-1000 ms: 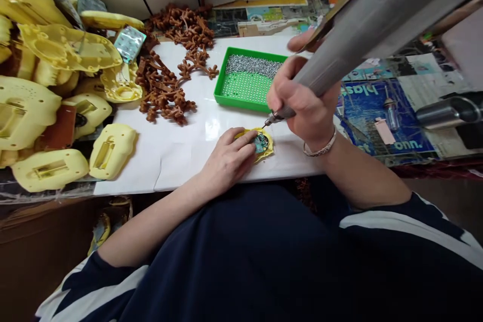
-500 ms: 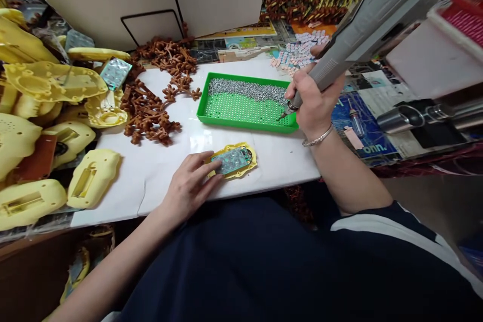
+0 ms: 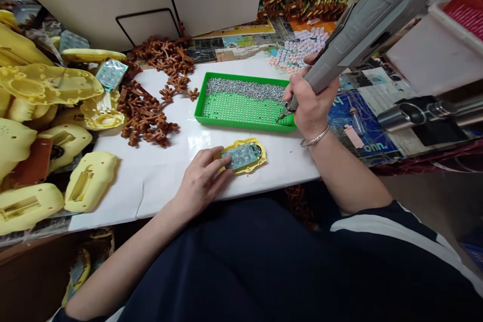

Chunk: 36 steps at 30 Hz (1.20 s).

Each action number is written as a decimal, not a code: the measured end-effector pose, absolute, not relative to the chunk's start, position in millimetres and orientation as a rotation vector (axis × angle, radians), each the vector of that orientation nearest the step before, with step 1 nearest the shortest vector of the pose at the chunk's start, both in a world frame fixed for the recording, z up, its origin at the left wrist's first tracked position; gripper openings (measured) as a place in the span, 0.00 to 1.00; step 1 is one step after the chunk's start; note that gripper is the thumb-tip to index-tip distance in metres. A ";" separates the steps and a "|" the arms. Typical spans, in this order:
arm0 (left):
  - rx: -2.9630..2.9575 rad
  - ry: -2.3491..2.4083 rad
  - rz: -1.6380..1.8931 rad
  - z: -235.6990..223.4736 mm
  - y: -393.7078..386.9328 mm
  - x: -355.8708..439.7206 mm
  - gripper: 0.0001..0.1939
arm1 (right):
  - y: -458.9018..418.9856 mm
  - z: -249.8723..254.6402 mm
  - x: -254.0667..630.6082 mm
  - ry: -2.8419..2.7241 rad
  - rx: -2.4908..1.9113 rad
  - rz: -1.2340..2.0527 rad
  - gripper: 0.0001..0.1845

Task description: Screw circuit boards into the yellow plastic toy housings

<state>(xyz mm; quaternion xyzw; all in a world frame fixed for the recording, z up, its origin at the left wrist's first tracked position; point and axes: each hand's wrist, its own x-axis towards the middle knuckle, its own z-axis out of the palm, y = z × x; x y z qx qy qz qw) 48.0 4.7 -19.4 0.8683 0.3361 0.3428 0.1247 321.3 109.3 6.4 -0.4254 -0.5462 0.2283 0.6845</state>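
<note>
My right hand [image 3: 314, 100] is wrapped around a grey electric screwdriver [image 3: 354, 35], which slants down to the left. Its bit points at the perforated floor of a green tray [image 3: 241, 123], near the right end. Small silver screws [image 3: 245, 88] lie heaped along the tray's far side. In front of the tray, my left hand [image 3: 199, 178] grips the left end of a yellow plastic shell half [image 3: 260, 162], fingers on top and thumb at the near edge. A green circuit board [image 3: 243, 155] sits inside that shell, partly covered by my fingertips.
Brown branched plastic parts [image 3: 147, 115] lie left of the tray, beside piled yellow shells [image 3: 90, 181]. Small pale pieces [image 3: 298, 48] are spread behind the tray. At the right are a metal cylinder [image 3: 405, 116] and a white bin [image 3: 426, 55] with a red basket.
My left hand has slid the yellow shell with its board a little to the right and away from me. The screwdriver has shifted slightly left, its bit still over the tray.
</note>
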 end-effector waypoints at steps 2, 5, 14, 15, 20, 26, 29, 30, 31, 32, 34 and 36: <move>2.520 0.980 0.995 -19.9 4.3 47.4 0.11 | 108.3 9.4 317.6 -1.185 -0.949 0.499 0.31; 2.511 0.984 1.011 -20.9 3.7 47.5 0.11 | 105.3 14.4 311.8 -1.152 -0.913 0.435 0.31; 2.443 0.964 1.044 -24.0 2.5 47.8 0.12 | 98.3 51.8 287.3 -1.119 -0.578 0.289 0.19; 2.423 0.966 1.028 -23.8 2.1 47.2 0.12 | 92.8 57.5 278.8 -1.140 -0.504 0.334 0.14; 2.324 1.025 0.901 -21.7 -1.6 44.4 0.14 | 44.2 70.3 232.5 -1.219 -0.557 0.725 0.10; 2.255 1.003 0.902 -23.4 -1.1 42.9 0.16 | 14.6 48.7 204.6 -1.329 -0.592 0.853 0.16; 2.237 0.985 0.911 -26.3 0.3 42.5 0.16 | 17.1 41.2 199.7 -1.308 -0.603 0.812 0.19; 2.236 0.979 0.915 -27.2 0.5 42.5 0.16 | 18.0 40.1 198.7 -1.308 -0.602 0.810 0.20; 2.237 0.978 0.917 -28.0 0.6 42.5 0.16 | 18.6 39.5 197.9 -1.307 -0.601 0.814 0.20; 2.237 0.979 0.920 -28.6 0.5 42.5 0.16 | 18.7 39.4 197.4 -1.311 -0.599 0.822 0.20; 2.240 0.973 0.932 -29.4 0.4 42.5 0.16 | 18.1 39.4 197.1 -1.326 -0.593 0.847 0.20; 2.246 0.959 0.947 -29.5 0.4 42.3 0.16 | 17.2 39.1 197.4 -1.336 -0.578 0.853 0.19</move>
